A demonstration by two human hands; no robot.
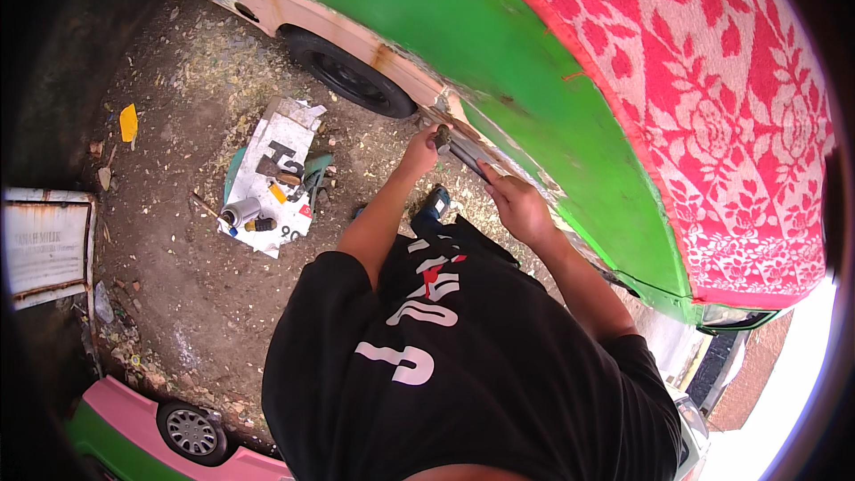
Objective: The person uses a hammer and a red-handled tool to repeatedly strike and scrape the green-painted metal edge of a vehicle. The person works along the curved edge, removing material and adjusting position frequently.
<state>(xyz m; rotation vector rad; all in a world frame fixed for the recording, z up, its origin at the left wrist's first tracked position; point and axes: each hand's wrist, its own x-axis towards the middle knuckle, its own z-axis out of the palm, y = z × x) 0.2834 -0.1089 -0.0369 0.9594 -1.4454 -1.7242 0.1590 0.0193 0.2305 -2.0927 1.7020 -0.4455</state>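
Observation:
My right hand (521, 207) is closed round the dark handle of what looks like a hammer (465, 157), at the lower side of a green car (499, 53). The tool's head end lies against my left hand (419, 156), whose fingers are closed beside the bodywork; what they grip is hidden. Both hands are close to a scraped, rusty sill panel (485, 144) behind the car's black wheel (347, 74). Pale pink paint and bare patches show along the car's lower edge.
Left of me on the dirt lies a white printed board (276, 151) with a spray can (240, 211) and several small tools. A red floral cloth (712, 98) covers the car's top. Behind me stands a pink and green car (142, 419); a rusty white panel (49, 245) is at far left.

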